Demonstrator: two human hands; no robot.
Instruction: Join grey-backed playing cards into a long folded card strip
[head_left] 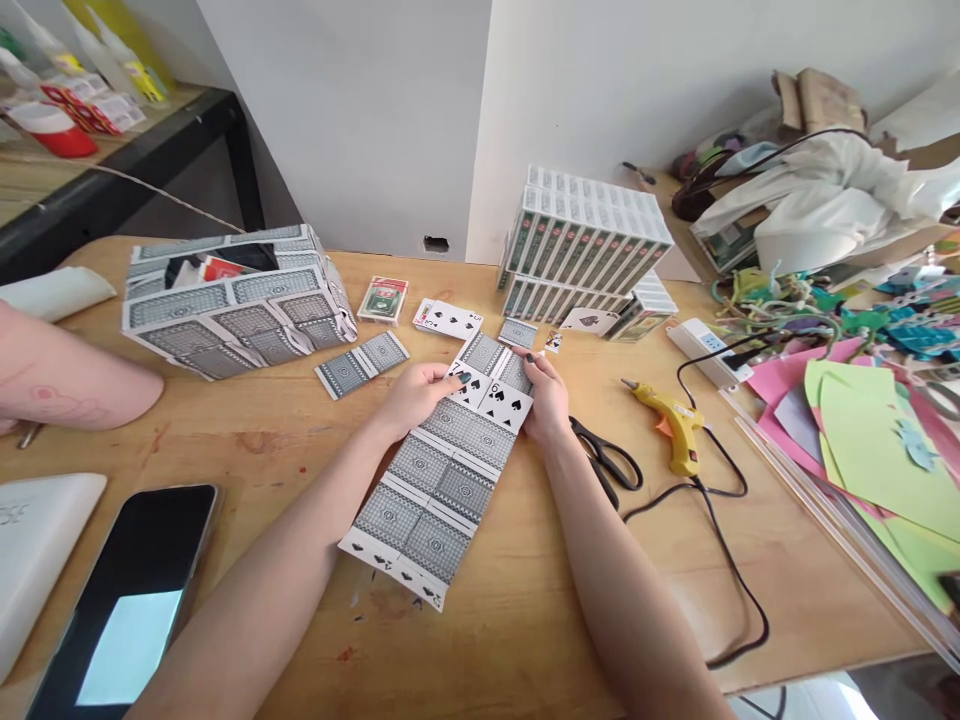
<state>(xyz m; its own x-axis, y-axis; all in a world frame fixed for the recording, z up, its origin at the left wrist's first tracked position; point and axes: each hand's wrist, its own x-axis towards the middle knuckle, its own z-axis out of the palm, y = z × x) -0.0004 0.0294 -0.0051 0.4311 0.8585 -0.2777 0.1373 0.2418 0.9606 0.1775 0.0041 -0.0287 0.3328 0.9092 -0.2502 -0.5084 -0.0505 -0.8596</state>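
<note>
A long panel of joined playing cards [442, 470], mostly patterned backs with a 7 and a 6 of spades showing near its far end, slants over the table. My left hand [420, 396] pinches its far left edge, thumb on top. On the far right edge, my right hand [546, 393] grips the same panel, its fingers partly hidden. Just beyond lie a face-up stack of cards [448, 319], a small cut card piece [518, 332] and a joined pair of card backs [363, 365]. A red and green card box [383, 299] is behind them.
A box covered in cards [240, 300] stands back left, stacked card packs [585, 240] back right. Scissors [611, 460], a yellow glue gun [679, 425] with a looping cable and coloured paper [877, 430] lie right; a phone [135, 590] and another person's arm [75, 360] are left.
</note>
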